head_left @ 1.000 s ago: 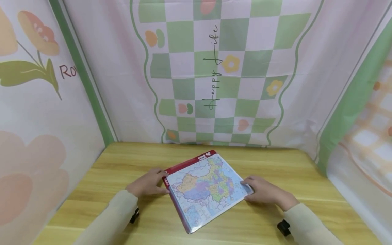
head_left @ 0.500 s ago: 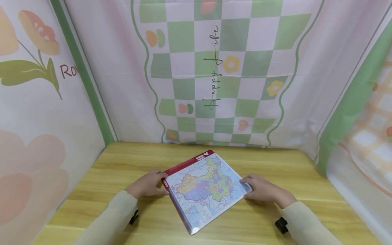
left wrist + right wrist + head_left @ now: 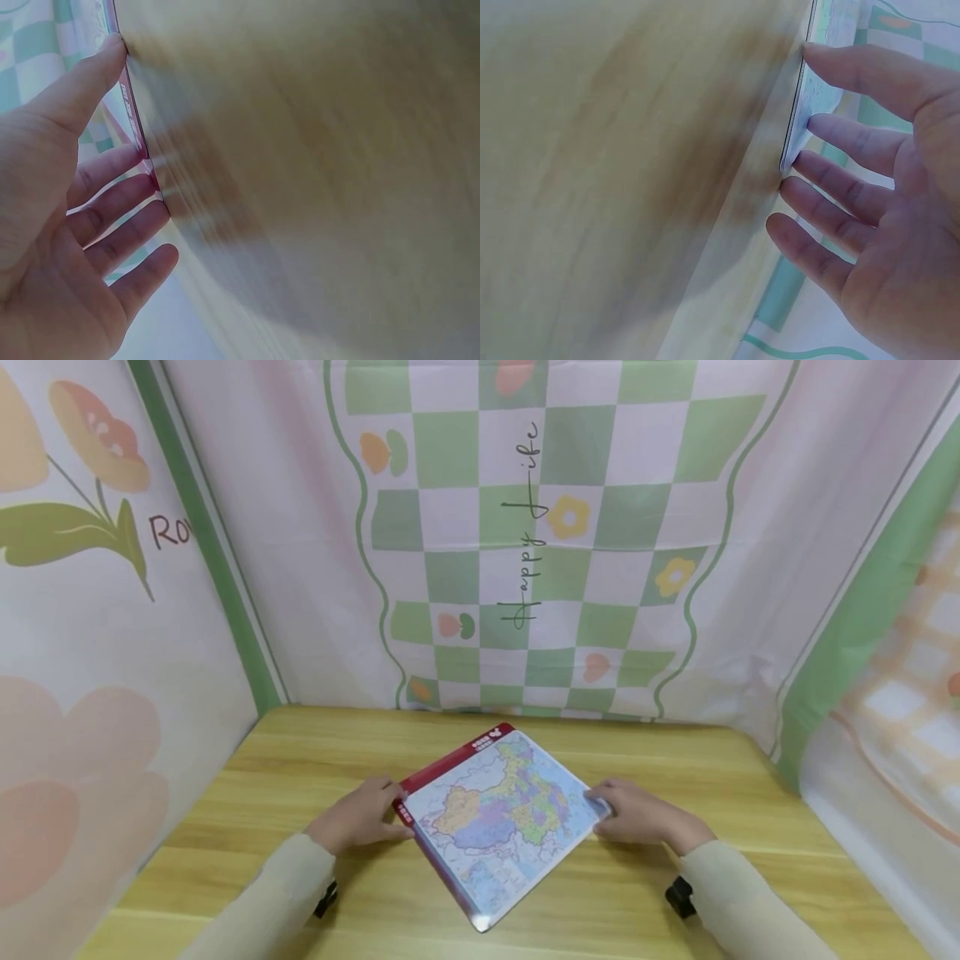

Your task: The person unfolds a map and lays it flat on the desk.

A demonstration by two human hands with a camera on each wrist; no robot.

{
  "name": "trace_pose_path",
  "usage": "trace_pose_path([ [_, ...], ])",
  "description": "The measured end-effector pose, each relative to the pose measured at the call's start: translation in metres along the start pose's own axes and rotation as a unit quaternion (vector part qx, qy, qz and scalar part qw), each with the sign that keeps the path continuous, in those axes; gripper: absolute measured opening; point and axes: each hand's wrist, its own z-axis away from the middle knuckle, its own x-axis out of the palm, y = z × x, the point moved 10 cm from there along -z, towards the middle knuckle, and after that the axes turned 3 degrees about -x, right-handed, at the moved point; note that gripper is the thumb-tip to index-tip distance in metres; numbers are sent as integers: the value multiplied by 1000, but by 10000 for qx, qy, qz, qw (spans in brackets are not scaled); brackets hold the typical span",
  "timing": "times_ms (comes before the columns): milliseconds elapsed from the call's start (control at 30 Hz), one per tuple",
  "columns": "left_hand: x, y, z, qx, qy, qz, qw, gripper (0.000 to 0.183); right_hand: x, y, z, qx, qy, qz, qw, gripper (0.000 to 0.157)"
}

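Note:
A flat, thin map board (image 3: 491,827) with a red band along its far left edge lies turned askew on the wooden table (image 3: 660,893). Colored regions of a country map cover its face. At its left corner, my left hand (image 3: 360,814) rests thumb and fingertips against the edge. The left wrist view shows those fingers (image 3: 124,240) nearly straight, little finger off the board. My right hand (image 3: 641,814) touches the right corner the same way. Its thumb (image 3: 870,71) meets the edge in the right wrist view, fingers extended and spread. Neither palm touches the board.
Behind the table hangs a green and white checkered curtain (image 3: 562,568), reaching down to the far edge. Printed fabric walls (image 3: 82,635) close in the left and right sides. Black straps (image 3: 680,897) sit at both wrists.
The board has turned counterclockwise, its far corner shifting left and its near corner right. My right hand has moved slightly away and to the left with its corner; the left hand stays nearly in place.

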Motion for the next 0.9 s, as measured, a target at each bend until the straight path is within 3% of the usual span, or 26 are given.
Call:
trace_pose_path([
  [567, -4, 12, 12, 525, 335, -371, 9974, 42, -5, 5, -17, -37, 59, -94, 9999, 50],
  [900, -2, 11, 15, 410, 280, -417, 9979, 39, -7, 11, -32, 9, 208, -46, 9998, 46],
])
